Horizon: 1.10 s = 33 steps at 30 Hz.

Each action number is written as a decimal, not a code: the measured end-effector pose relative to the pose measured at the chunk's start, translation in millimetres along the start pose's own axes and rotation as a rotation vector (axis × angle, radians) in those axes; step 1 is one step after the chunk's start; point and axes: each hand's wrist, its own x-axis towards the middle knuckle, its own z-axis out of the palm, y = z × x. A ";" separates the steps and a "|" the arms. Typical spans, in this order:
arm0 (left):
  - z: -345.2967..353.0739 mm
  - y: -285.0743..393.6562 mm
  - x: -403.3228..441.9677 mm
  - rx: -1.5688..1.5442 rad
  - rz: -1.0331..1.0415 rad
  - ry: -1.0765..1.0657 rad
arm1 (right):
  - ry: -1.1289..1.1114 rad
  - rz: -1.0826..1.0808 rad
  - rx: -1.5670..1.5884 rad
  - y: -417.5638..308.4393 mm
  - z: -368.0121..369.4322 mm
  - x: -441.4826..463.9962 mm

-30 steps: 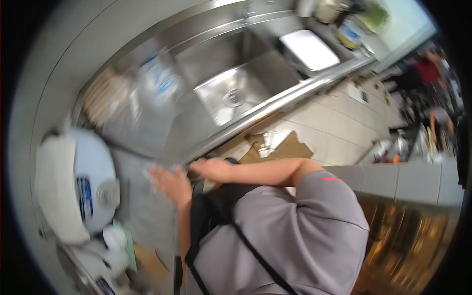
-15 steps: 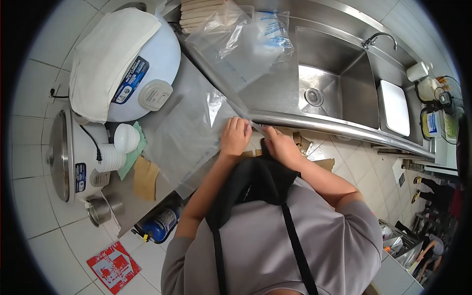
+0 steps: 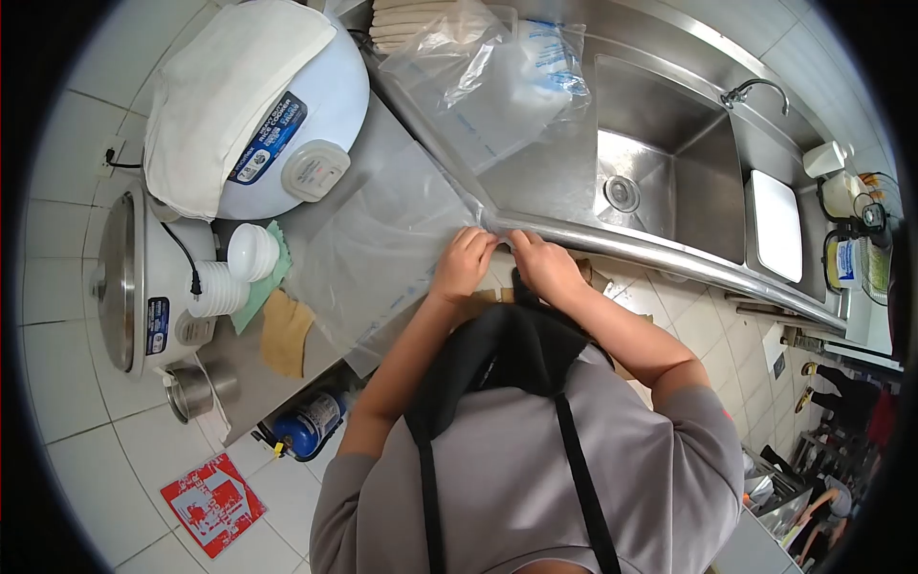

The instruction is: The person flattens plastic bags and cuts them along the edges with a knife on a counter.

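Note:
A large clear plastic bag (image 3: 382,239) lies flat over the steel counter, its open edge or corner reaching toward the front of the sink counter. My left hand (image 3: 465,264) pinches that corner, fingers closed. Close beside it, my right hand (image 3: 545,265) also has its fingertips pressed together at the same edge of the bag. The fingertips of both hands nearly meet, and the bit of plastic between them is too small to see well. More clear plastic bags (image 3: 478,105), with blue print, rest in a heap on the counter beyond my hands.
A rice cooker (image 3: 316,105) with a white cloth and a second cooker (image 3: 163,297) stand at left, near stacked white bowls (image 3: 218,289) and a tan cloth (image 3: 285,333). A steel sink (image 3: 669,182) is at right. A blue cylinder (image 3: 311,426) sits below. Another person (image 3: 827,507) is far right.
My right hand has moved closer to my left, so the fingertips nearly touch and the strip of plastic between them has shortened. The whole view has shifted slightly.

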 end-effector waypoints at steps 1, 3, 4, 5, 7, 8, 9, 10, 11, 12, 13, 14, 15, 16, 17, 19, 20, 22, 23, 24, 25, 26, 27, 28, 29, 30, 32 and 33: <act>0.1 -0.8 -0.1 -0.007 -0.006 0.006 | -0.013 -0.002 -0.024 -0.5 3.6 6.2; -0.2 -1.5 -1.0 -0.017 -0.053 0.006 | -0.024 -0.045 -0.044 0.3 8.0 18.2; -0.3 -1.5 -1.7 -0.022 -0.079 0.006 | -0.032 -0.068 -0.053 0.7 9.0 23.2; 0.0 -1.6 -1.9 -0.044 -0.113 0.028 | -0.038 -0.078 -0.045 1.8 8.4 27.8; -0.1 0.3 -1.6 -0.093 -0.185 0.068 | -0.054 -0.094 -0.028 3.3 4.3 32.0; 0.4 0.3 -2.2 -0.102 -0.182 0.068 | -0.057 -0.089 -0.022 3.7 1.3 29.3; 1.6 -0.6 -1.4 -0.112 -0.177 0.071 | -0.059 -0.087 -0.019 5.1 -2.8 25.3; 2.5 -1.1 -1.8 -0.122 -0.175 0.074 | -0.063 -0.083 -0.015 6.4 -5.5 19.9; 2.8 -1.9 -2.9 -0.130 -0.176 0.065 | -0.040 -0.065 0.017 7.5 -6.6 12.4; 2.7 -2.6 -2.5 -0.139 -0.177 0.058 | -0.017 -0.048 0.047 9.1 -7.9 5.1; 3.5 -3.4 -1.7 -0.148 -0.178 0.054 | 0.005 -0.033 0.075 11.2 -8.8 2.5; 3.9 -3.9 -1.9 -0.163 -0.161 0.053 | 0.004 -0.034 0.075 12.0 -7.0 3.2; 3.4 -4.1 -2.0 -0.177 -0.143 0.048 | 0.005 -0.033 0.077 12.0 -3.0 4.5; 2.8 -3.9 -1.8 -0.189 -0.123 0.045 | 0.008 -0.032 0.080 12.0 0.9 7.0; 2.1 -2.9 -2.1 -0.178 -0.133 0.029 | 0.002 -0.046 0.075 11.9 5.7 11.7; -1.5 -1.0 -1.4 -0.150 -0.152 -0.001 | -0.008 -0.076 0.069 9.0 13.3 25.3; -1.8 -2.2 -1.4 -0.166 -0.173 0.010 | -0.008 -0.086 0.059 8.1 15.0 30.7; 0.6 -3.8 -2.5 -0.205 -0.215 0.029 | -0.011 -0.101 0.037 6.4 15.2 37.3; 1.9 -4.2 -4.1 -0.203 -0.217 0.026 | -0.001 -0.101 0.037 6.5 14.9 34.9; 1.9 -3.8 -3.8 -0.201 -0.218 0.023 | 0.011 -0.100 0.038 7.9 13.7 31.1; 1.6 -3.8 -2.7 -0.200 -0.217 0.021 | 0.023 -0.101 0.036 9.2 11.8 28.4; 0.8 -4.2 -1.6 -0.218 -0.220 0.014 | 0.019 -0.087 0.046 10.0 9.5 27.4; 0.2 -3.6 -1.2 -0.238 -0.225 0.008 | 0.013 -0.073 0.056 10.5 6.7 26.2; 0.4 -2.7 -1.2 -0.259 -0.230 0.002 | 0.005 -0.057 0.065 11.1 4.9 25.2; 1.2 -2.2 -2.2 -0.264 -0.225 0.006 | 0.015 -0.069 0.056 10.3 5.3 26.8; 1.7 -3.5 -2.3 -0.267 -0.218 0.012 | 0.027 -0.083 0.047 8.8 6.7 34.2; 1.9 -4.7 -2.8 -0.267 -0.206 0.018 | 0.021 -0.110 0.037 7.1 9.4 50.5; 1.2 -5.0 -2.5 -0.263 -0.201 0.018 | 0.004 -0.125 0.036 7.0 11.5 59.8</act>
